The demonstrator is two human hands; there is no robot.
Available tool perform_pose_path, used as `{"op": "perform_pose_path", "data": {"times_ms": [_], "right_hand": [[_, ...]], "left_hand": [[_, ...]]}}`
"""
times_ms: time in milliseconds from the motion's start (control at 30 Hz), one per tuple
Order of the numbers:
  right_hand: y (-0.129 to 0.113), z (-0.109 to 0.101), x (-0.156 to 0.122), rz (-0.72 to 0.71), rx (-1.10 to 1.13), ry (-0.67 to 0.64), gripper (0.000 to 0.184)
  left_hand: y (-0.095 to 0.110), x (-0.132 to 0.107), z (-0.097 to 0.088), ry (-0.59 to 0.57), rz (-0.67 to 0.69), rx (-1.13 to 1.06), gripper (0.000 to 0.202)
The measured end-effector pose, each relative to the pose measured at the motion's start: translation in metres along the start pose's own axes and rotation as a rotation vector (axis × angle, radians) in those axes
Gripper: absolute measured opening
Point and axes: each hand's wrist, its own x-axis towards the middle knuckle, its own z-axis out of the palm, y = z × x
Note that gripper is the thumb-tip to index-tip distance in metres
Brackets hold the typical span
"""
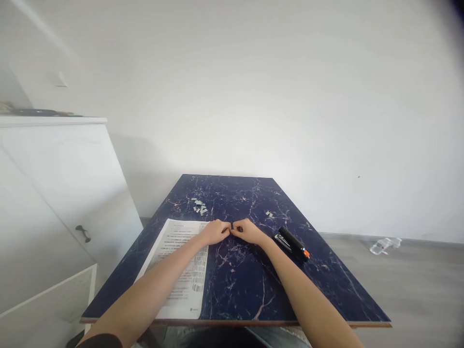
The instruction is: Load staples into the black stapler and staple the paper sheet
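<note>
My left hand [217,232] and my right hand [247,231] meet over the middle of the dark blue marbled table [239,290]. The fingers of both are closed. Pinched between them is a small dark piece [232,225], mostly hidden by the fingertips and too small to name. Under my left forearm lies a printed sheet of paper [183,290], covered in lines of text and small barcode-like labels down its right side. To the right of my right hand rests a black stapler [293,243] with an orange end.
Several small pale pieces [199,207] lie scattered beyond the sheet, and a few more pale pieces [268,213] lie beyond my right hand. A white cabinet [65,183] stands at the left. On the floor at the right is a clear plastic bottle [380,245]. A white wall is behind the table.
</note>
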Motion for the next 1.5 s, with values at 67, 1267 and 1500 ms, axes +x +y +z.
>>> {"op": "perform_pose_path", "data": {"times_ms": [67, 1267, 1500], "right_hand": [[0.001, 0.001, 0.0, 0.001, -0.006, -0.001, 0.029], [-0.016, -0.105, -0.043, 0.315, -0.545, 0.063, 0.024], [0.015, -0.125, -0.075, 0.854, -0.454, -0.147, 0.047]], "left_hand": [[0.0, 0.0, 0.0, -0.002, -0.006, 0.003, 0.018], [-0.005, 0.003, 0.005, -0.034, -0.025, -0.116, 0.02], [-0.007, 0.003, 0.005, -0.031, -0.027, -0.097, 0.02]]}}
